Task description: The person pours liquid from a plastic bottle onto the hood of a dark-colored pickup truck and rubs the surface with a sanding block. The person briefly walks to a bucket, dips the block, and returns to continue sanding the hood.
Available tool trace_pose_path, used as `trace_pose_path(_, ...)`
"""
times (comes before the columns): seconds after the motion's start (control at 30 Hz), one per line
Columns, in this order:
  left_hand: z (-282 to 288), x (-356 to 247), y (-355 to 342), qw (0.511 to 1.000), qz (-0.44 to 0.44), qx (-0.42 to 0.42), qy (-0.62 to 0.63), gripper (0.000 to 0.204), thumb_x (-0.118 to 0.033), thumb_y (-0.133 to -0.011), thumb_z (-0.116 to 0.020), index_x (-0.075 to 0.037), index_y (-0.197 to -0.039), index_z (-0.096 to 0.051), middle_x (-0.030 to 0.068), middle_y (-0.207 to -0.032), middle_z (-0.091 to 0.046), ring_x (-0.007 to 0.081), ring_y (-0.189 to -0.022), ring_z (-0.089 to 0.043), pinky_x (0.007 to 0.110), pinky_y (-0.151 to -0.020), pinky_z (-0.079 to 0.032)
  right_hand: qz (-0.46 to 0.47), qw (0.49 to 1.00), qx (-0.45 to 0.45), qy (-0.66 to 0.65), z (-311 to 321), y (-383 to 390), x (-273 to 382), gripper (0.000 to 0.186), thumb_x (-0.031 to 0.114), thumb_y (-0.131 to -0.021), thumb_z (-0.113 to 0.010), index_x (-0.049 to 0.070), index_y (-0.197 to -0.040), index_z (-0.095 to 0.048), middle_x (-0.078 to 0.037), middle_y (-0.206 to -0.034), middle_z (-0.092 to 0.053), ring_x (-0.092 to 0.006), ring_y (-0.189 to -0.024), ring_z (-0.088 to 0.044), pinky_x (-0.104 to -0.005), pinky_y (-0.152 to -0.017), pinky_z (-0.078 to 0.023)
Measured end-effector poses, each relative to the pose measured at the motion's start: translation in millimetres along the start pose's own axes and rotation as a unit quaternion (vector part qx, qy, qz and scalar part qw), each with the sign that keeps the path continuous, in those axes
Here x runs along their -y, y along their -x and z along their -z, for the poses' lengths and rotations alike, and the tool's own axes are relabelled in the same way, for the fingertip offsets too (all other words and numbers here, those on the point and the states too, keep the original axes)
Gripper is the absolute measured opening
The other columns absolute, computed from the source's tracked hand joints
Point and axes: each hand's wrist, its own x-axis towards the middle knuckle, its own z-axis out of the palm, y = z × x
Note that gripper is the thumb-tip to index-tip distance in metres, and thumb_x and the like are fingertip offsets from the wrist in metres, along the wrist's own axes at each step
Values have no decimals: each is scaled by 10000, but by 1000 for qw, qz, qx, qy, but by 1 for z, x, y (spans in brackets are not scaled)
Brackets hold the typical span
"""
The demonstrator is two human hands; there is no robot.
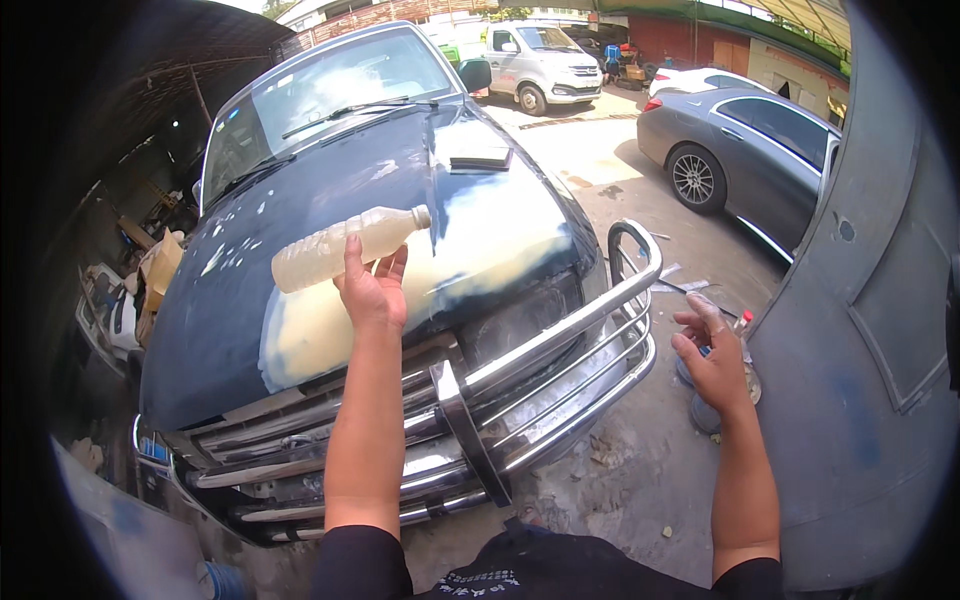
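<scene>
My left hand (375, 290) is wrapped round a cloudy, translucent plastic bottle (335, 250), held tilted almost on its side above the dark car hood (225, 300). The bottle's neck points to the right. Pale cream patches of filler spread over the hood's front part beneath it. My right hand (715, 355) is raised right of the chrome bull bar (560, 335), its fingers apart and nothing in it. A dark flat block (480, 158) lies farther back on the hood, touched by neither hand.
A grey metal panel (870, 400) stands close on my right. Buckets (704, 412) sit on the ground beside it, partly behind my right hand. A dark grey car (745, 150) and a silver van (545, 65) are parked beyond. Clutter (150, 280) lines the left side.
</scene>
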Motion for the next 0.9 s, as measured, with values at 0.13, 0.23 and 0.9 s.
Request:
trace_pose_path(0.13, 33, -3, -49, 999, -27, -45, -11, 585, -305, -921, -683, -112, -1357, -344, 133, -1298, -461, 333, -1089, -578, 437, -858, -576, 59, 993, 89, 55, -40, -67, -7, 568, 150, -876, -701, 20, -1397, -511, -186, -1112, -698, -241, -961, -692, -345, -836, -541)
trace_pose_path(0.23, 39, 4, -74, 995, -32, -88, -31, 585, -308, -921, -684, -107, -1356, -349, 133, -1290, -478, 323, -1069, -585, 431, -839, -580, 91, 986, 134, 28, -65, -116, -12, 564, 157, -872, -705, 40, -1394, -524, -177, -1142, -687, -261, -1018, -677, -358, -874, -528)
trace_pose_path(0.9, 49, 32, -99, 957, -181, -189, -123, 622, -463, -979, -596, 27, -1338, -465, 154, -1246, -557, 266, -1110, -602, 374, -953, -547, 282, 896, 287, 186, -286, -465, -67, 940, 519, -769, -782, 141, -1525, -371, -189, -1486, -455, -374, -1423, -356, -550, -1149, -298)
